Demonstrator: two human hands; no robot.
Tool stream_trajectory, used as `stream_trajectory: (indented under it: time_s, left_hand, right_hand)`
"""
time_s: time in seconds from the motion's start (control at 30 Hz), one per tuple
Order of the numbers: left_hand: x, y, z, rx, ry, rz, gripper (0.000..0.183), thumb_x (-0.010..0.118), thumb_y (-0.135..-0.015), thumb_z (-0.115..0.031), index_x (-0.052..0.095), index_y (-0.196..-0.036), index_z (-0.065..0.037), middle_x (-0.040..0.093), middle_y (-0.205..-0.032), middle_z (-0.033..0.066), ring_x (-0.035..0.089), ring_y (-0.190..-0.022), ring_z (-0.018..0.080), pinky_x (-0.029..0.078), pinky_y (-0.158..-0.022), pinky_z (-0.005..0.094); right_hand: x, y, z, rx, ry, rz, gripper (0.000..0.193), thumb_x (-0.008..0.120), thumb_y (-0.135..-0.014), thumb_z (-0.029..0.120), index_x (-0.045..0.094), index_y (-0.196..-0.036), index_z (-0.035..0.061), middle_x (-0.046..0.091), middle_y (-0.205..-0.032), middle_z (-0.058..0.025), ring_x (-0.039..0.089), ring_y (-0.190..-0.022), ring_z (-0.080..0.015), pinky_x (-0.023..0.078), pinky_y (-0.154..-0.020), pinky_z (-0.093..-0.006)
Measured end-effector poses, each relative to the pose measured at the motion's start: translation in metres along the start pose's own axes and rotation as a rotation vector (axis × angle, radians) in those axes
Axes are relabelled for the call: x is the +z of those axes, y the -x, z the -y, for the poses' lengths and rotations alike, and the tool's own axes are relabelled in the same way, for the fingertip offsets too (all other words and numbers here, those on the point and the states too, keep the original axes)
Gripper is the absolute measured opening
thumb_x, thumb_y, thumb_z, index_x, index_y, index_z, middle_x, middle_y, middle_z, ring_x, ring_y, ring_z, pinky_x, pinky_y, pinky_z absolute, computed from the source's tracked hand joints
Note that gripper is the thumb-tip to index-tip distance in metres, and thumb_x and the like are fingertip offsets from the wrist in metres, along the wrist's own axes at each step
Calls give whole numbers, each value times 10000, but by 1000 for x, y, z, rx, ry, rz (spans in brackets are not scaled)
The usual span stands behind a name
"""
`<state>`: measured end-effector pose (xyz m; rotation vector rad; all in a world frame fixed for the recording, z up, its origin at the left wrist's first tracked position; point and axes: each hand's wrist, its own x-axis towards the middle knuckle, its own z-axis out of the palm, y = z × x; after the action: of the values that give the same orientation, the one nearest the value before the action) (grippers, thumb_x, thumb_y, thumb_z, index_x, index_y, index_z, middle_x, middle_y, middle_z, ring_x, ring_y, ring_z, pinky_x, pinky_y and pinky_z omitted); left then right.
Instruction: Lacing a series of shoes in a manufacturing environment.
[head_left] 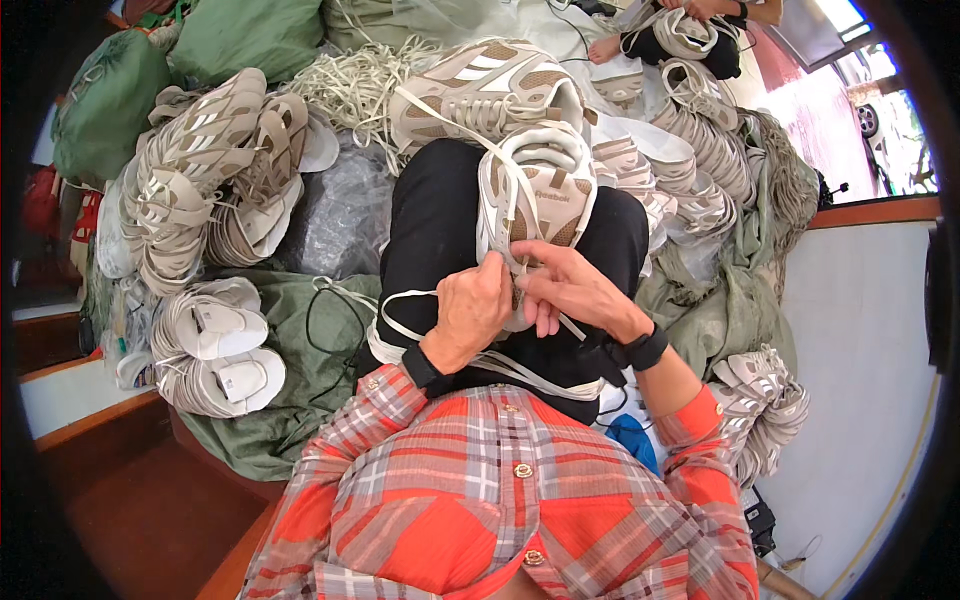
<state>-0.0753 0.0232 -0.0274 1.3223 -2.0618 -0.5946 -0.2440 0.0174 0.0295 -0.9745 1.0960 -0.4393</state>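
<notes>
On my black-clad lap lies a beige and white sneaker upper (562,210). Its tongue faces up, and a flat cream shoelace (512,172) runs loosely over it. My left hand (470,308) is closed with its fingertips pinching the upper's near left edge; what lies under the fingertips is partly hidden. On the other side, my right hand (578,288) pinches the lace between thumb and index finger near the eyelets, its other fingers curled. A lace end hangs below this hand. Just beyond, a second sneaker upper (490,95) lies on its side, with laces in it.
Nested stacks of uppers stand at left (195,185) and right (695,175). A heap of loose laces (350,85) lies beyond my knees. More laces (510,368) drape across my lap. Green sacks (110,105) sit at far left. Another person's hand (712,8) shows at top right.
</notes>
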Motion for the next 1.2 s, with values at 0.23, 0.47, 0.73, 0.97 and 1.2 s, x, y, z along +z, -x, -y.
stream_trajectory:
  time_s: [0.23,0.47,0.73,0.97,1.2]
  left_hand:
    - [-4,9,-4,-169,-24,121,181,534,-894,-160,474,-804,-15,570,-571,203,596,-547,399,458,-475,484]
    - [2,2,-3,-127,3,159,192,505,-886,-165,518,-761,-21,569,-573,203,591,-556,401,456,-492,488]
    - [9,-2,-3,-264,234,106,260,509,-893,-200,560,-730,-4,557,-602,236,575,-582,423,449,-532,478]
    - [-10,-2,-6,-506,526,265,289,480,-903,-187,566,-732,30,560,-591,233,596,-589,402,462,-549,447]
    - [-2,-3,-6,-448,409,260,281,489,-874,-166,582,-722,51,571,-537,173,613,-524,286,457,-528,390]
  right_hand:
    - [-17,-27,39,76,907,217,164,387,-885,75,514,-865,-28,614,-562,-127,624,-454,-227,504,-421,-313]
    - [-13,-33,37,61,749,175,170,381,-903,53,513,-844,-37,620,-568,-122,631,-459,-210,512,-395,-289]
    - [-17,-34,29,-21,689,122,162,390,-904,34,507,-822,-42,598,-547,-130,617,-438,-221,491,-370,-309]
    - [-15,-31,31,-42,723,142,123,395,-901,25,478,-846,-47,598,-558,-135,618,-447,-223,482,-364,-306]
    - [-17,-32,28,-34,719,177,63,419,-883,8,439,-857,-45,585,-577,-131,619,-459,-224,476,-359,-303]
